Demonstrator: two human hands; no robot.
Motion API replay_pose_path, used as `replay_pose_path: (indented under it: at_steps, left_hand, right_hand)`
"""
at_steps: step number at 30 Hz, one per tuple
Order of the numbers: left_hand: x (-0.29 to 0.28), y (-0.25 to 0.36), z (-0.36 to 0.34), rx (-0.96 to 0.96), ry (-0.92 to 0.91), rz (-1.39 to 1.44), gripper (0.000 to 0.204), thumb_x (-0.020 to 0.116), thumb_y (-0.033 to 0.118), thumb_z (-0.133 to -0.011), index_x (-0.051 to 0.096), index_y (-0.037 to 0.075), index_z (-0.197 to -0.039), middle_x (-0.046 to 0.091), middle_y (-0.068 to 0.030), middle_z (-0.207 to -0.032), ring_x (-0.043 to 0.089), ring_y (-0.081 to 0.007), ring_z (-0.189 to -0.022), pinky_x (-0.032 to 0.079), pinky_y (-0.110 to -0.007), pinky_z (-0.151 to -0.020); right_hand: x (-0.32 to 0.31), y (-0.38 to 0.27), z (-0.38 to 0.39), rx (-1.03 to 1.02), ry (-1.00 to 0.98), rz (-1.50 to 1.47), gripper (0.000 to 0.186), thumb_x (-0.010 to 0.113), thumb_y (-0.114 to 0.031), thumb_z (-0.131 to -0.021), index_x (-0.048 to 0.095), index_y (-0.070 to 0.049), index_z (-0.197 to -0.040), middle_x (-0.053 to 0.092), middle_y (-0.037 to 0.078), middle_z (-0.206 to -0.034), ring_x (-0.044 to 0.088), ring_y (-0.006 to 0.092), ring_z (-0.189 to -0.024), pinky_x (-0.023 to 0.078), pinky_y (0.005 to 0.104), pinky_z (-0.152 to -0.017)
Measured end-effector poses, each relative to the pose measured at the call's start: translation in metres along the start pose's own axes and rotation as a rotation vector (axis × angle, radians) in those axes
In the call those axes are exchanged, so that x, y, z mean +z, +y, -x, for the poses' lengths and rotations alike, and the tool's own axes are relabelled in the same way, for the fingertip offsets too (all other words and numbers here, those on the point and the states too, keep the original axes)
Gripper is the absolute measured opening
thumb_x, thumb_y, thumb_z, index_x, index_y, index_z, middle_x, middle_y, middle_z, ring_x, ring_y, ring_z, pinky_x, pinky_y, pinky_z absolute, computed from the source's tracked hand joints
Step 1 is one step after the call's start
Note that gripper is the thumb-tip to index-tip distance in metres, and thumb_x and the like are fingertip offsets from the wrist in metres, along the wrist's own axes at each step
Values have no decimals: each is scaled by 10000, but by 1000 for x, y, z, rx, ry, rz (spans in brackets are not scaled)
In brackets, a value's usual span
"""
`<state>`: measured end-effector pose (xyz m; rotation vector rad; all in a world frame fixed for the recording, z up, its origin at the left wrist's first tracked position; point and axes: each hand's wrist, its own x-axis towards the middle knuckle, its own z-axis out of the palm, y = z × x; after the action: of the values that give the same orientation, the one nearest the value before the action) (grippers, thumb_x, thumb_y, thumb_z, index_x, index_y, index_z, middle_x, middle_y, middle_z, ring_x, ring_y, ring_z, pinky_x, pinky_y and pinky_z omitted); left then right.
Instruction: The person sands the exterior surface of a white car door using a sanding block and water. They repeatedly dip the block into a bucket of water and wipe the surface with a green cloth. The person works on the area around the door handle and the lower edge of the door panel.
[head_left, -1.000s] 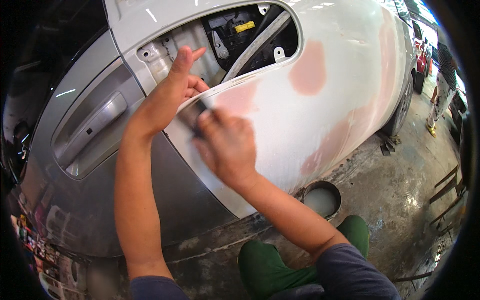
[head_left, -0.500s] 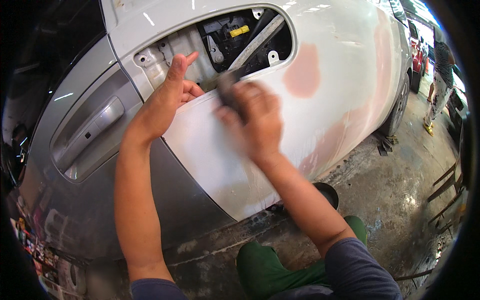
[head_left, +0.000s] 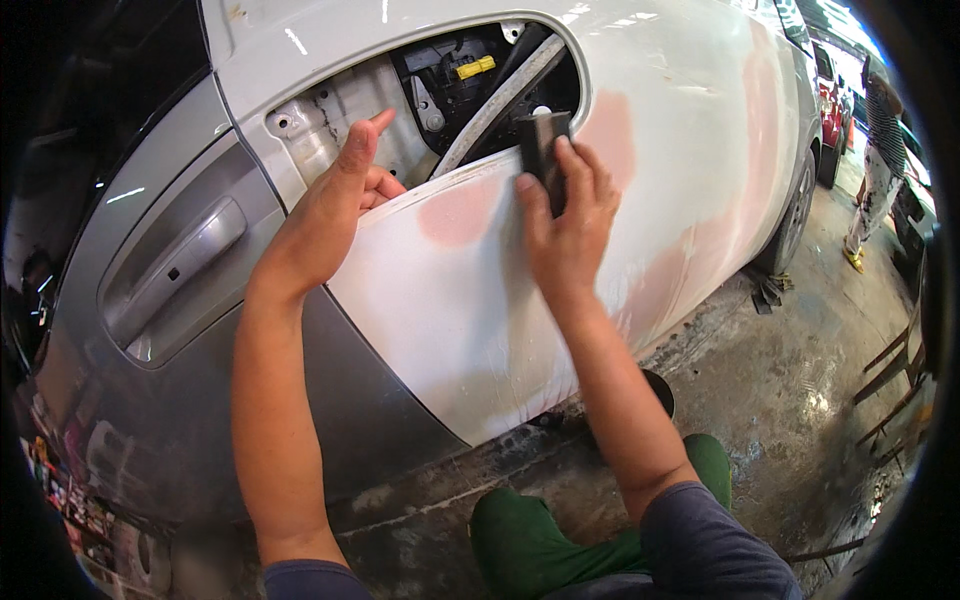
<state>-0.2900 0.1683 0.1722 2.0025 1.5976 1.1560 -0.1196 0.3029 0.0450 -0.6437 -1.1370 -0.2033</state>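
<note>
Showing, L to R: grey car door [head_left: 150, 330] w/ recessed handle [head_left: 175, 275]; left hand [head_left: 335, 210], mostly open, thumb up, fingers curled over the edge of the white body panel [head_left: 470, 330], gripping nothing else. Right hand [head_left: 565, 220] presses a dark sanding block [head_left: 543, 150] flat on the panel's upper edge, just below the open tail-light cavity [head_left: 470, 85], fingers spread over the block. Pink filler patches [head_left: 460, 215] lie betw. the hands. Far R: another person [head_left: 880, 170] stands on the concrete floor [head_left: 800, 380].
</note>
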Motion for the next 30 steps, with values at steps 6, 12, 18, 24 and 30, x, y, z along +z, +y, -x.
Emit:
replay_pose_path:
  at_steps: [6, 12, 18, 24, 30]
  left_hand:
    - [2, -9, -5, 45, -21, -1, 1120, 201, 881, -920, 155, 24, -1639, 625, -88, -933, 604, -108, -836, 463, -230, -755]
    - [2, -5, 1, 47, 10, -19, 1097, 206, 874, -925, 180, 43, -1640, 620, -85, -942, 598, -115, -850, 450, -229, -770]
    - [3, -9, 0, 87, 2, -30, 1093, 205, 870, -930, 195, 33, -1633, 613, -81, -939, 590, -112, -833, 436, -221, -765]
    - [8, -8, 1, 142, 71, -78, 1057, 188, 856, -944, 235, 52, -1628, 619, -87, -947, 591, -112, -833, 444, -231, -763]
    - [9, -9, 0, 114, 100, -120, 1039, 188, 851, -949, 268, 65, -1623, 627, -90, -947, 603, -113, -838, 457, -237, -771]
  right_hand:
    - [-17, -32, 56, -669, -467, -232, 329, 695, -197, -852, 709, -199, -1181, 648, 20, -1312, 641, 202, -1033, 498, 390, -836]
    - [-11, 22, -9, -267, -146, 15, 507, 795, -128, -751, 678, -140, -1245, 664, 46, -1311, 651, 264, -1038, 476, 429, -909]
    - [-26, -7, 23, -1006, -710, -278, 384, 599, -208, -905, 653, -267, -1281, 529, -16, -1479, 588, 195, -1151, 487, 400, -924]
    - [-9, 18, -15, -650, -340, -123, 433, 722, -213, -814, 705, -253, -1245, 629, -11, -1355, 594, 209, -1096, 448, 394, -895]
    - [-13, 9, 0, -1086, -769, -380, 336, 604, -302, -894, 665, -276, -1224, 559, -75, -1432, 551, 180, -1186, 464, 401, -1022]
